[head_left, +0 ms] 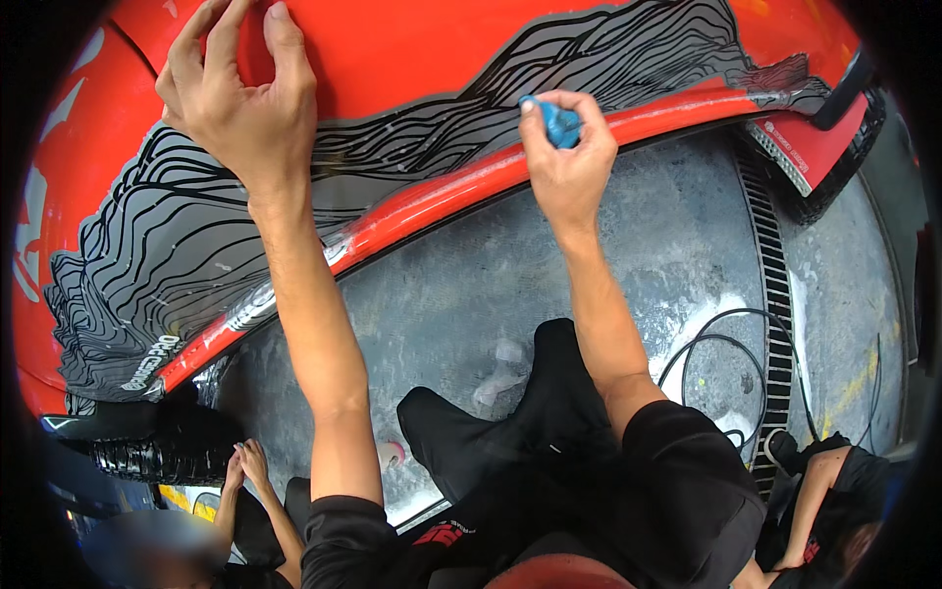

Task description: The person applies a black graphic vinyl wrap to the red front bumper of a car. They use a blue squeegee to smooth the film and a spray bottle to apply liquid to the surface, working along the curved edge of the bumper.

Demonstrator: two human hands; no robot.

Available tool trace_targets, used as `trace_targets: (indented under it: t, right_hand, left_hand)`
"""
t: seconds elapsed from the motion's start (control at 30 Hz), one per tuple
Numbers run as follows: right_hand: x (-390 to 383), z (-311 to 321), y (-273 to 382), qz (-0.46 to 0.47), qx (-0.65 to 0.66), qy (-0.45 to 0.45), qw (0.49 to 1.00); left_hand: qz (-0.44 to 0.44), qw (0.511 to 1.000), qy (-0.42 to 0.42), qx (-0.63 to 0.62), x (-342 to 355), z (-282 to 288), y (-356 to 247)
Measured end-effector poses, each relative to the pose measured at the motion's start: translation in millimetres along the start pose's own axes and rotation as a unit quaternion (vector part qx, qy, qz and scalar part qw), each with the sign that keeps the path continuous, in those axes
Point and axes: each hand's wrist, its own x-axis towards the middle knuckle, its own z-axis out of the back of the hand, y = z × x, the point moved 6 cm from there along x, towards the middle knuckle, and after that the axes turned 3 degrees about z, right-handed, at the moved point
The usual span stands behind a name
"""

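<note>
My right hand (574, 177) is closed around a soft-looking blue lump, like a detailing clay bar (559, 126). It holds the lump at the lower edge of the grey decal with black wavy lines (412, 133), just above the glossy red sill (451, 191) of a car. Further left, my left hand (240, 98) is spread with bent fingers, their tips on or close to the red body panel (412, 49). Nothing shows in that hand. Its wrist and forearm cross in front of the decal and the sill.
Below the sill lies a grey, stained floor (442, 294), with a slotted drain grate (770, 285) and a looped black hose (687, 363) at the right. Wheels stand at both ends of the sill. Other people are at the lower left and lower right, one with raised hands (245, 466).
</note>
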Motion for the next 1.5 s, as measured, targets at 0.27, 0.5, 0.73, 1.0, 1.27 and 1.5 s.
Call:
trace_targets:
  t: [0.27, 0.5, 0.73, 1.0, 1.27, 1.5]
  right_hand:
    - [0, -1, 3, 0.008, -0.026, -0.001, 1.0]
    - [-1, 0, 3, 0.009, -0.017, -0.011, 1.0]
    - [3, 3, 8, -0.032, 0.033, -0.034, 0.998]
    - [-6, -1, 9, 0.006, -0.026, 0.002, 1.0]
    - [-3, -1, 7, -0.005, -0.016, -0.002, 1.0]
    - [2, 0, 7, -0.021, 0.01, -0.012, 1.0]
  left_hand:
    - [0.0, 1.0, -0.007, 0.008, 2, 1, -3]
    - [0.006, 1.0, -0.003, -0.003, 1, 0, -5]
    - [0.009, 1.0, -0.009, 0.013, -1, 0, -4]
    - [-0.011, 1.0, -0.014, -0.003, 1, 0, -4]
    - [-0.006, 1.0, -0.012, 0.007, 1, -1, -4]
    - [-0.014, 1.0, -0.013, -0.004, 0, -1, -2]
